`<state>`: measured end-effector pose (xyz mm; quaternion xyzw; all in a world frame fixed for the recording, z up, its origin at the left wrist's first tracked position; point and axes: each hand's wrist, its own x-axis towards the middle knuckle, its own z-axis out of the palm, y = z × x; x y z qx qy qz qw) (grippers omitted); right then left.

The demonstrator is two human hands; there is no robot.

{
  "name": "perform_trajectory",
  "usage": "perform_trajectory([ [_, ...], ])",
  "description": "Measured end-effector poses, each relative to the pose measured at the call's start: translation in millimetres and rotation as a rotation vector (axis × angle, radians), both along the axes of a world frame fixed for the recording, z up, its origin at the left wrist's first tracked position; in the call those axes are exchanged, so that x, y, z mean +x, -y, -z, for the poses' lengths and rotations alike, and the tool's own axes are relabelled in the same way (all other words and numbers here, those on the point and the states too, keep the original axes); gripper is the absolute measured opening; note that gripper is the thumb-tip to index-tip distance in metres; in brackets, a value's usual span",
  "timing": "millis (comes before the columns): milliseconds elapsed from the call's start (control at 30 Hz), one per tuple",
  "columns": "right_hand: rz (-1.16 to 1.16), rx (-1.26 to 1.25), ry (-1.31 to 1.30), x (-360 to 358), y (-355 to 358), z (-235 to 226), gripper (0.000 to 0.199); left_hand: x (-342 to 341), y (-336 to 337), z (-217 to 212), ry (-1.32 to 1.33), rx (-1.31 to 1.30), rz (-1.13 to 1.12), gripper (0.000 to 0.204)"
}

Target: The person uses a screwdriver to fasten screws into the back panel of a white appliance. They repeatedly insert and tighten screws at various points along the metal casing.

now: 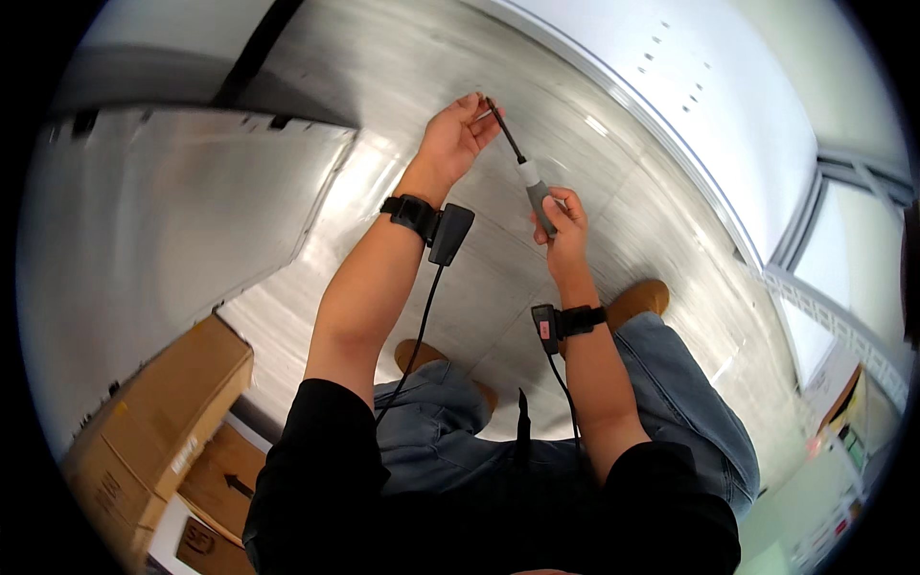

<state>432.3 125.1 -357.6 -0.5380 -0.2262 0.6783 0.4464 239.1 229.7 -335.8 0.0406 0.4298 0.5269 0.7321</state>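
Observation:
My right hand [563, 222] is wrapped round the grey handle of a screwdriver [535, 189]. A pale collar joins that handle to a long dark shaft, which slants up and to the left. At the far end of the shaft, the thumb and forefinger of my left hand [452, 144] pinch together by the tip. Whatever small piece they hold there is too tiny to make out; the other fingers curl loosely beside the shaft. Both hands are held out above the floor, in front of my legs.
Black straps with small boxes [450, 235] sit on both wrists, their cables hanging toward my body. A large metal panel [192, 192] stands at left, above cardboard boxes [158, 412]. A white panel with a metal edge [661, 125] runs along the right. Grey plank floor [383, 57] lies below.

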Motion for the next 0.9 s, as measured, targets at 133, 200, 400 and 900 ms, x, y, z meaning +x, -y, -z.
perform_trajectory([
  [133, -0.183, -0.016, 0.009, -45, 16, -1, 0.021, -64, 46, 8, -0.01, -0.048, -0.126, 0.011],
  [200, -0.267, -0.014, 0.008, -61, 24, -2, 0.021, -88, 69, 11, -0.017, -0.047, -0.195, 0.01],
  [400, -0.496, 0.074, 0.163, -98, 38, -5, 0.017, -138, 136, 19, -0.05, -0.118, -0.397, 0.011],
  [900, -1.018, 0.324, 0.661, -160, 78, -11, 0.03, -179, 254, 53, -0.136, -0.369, -0.642, 0.018],
])
